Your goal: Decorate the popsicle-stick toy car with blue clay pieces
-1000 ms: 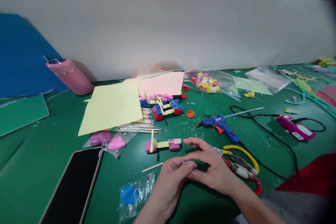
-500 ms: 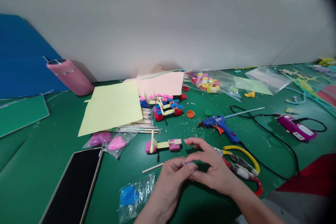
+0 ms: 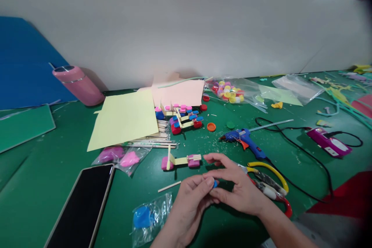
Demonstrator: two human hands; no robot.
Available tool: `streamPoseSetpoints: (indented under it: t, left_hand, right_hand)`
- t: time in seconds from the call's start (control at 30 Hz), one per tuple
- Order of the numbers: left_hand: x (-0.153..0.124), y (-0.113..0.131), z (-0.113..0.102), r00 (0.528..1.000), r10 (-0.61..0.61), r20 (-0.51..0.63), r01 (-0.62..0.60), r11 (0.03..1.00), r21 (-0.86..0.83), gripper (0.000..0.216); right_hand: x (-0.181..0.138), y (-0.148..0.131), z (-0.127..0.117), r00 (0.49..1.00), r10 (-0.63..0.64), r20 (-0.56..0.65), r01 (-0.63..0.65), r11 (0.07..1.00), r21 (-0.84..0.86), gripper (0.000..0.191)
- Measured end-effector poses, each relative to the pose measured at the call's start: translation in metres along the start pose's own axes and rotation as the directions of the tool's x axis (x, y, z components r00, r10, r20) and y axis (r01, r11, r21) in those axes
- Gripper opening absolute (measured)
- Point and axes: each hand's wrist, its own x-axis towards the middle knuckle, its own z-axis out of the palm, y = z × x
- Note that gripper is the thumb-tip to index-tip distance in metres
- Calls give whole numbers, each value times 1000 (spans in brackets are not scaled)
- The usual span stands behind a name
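Blue cap [image 3: 215, 183] is pinched between my left hand [image 3: 190, 201] and right hand [image 3: 240, 192], fingertips together above the green table [image 3: 29, 193]; light, hard, slick plastic, I judge, best gripped by its rim

**No legible writing on the table**

No text, brand or number can be read anywhere. The white patch on the purple device [image 3: 328, 142] near the tabletop's right edge is too small to make out, and the phone [image 3: 81, 205] at the near left corner shows a dark screen
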Motion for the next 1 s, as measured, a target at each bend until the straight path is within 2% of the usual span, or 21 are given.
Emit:
streamPoseSetpoints:
  t: [0.13,0.3,0.4,0.47,0.77,1.0]
  left_hand:
    - [1,-1,-1,1000,7,-14,-7,1000,3,11]
    - [5,-1,-2,995,54,-78,-54,999,-6,9]
    - [6,0,-2,992,83,-100,-84,996,-5,9]
    - [6,1,-1,990,101,-100,-102,995,-2,10]
    - [5,-1,-1,988,113,-103,-113,994,12,11]
    - [5,-1,-1,990,109,-89,-108,994,13,13]
  right_hand:
    - [0,-2,-2,998,-15,53,14,1000,13,30]
    - [-2,4,7,999,-23,-47,22,999,-28,46]
    - [-1,7,13,986,-18,-165,1,994,-105,30]
    - [0,8,15,979,-29,-203,1,990,-139,21]
    - [1,8,13,990,-67,-124,48,988,-149,31]
    - [3,7,16,987,-50,-150,26,987,-160,19]
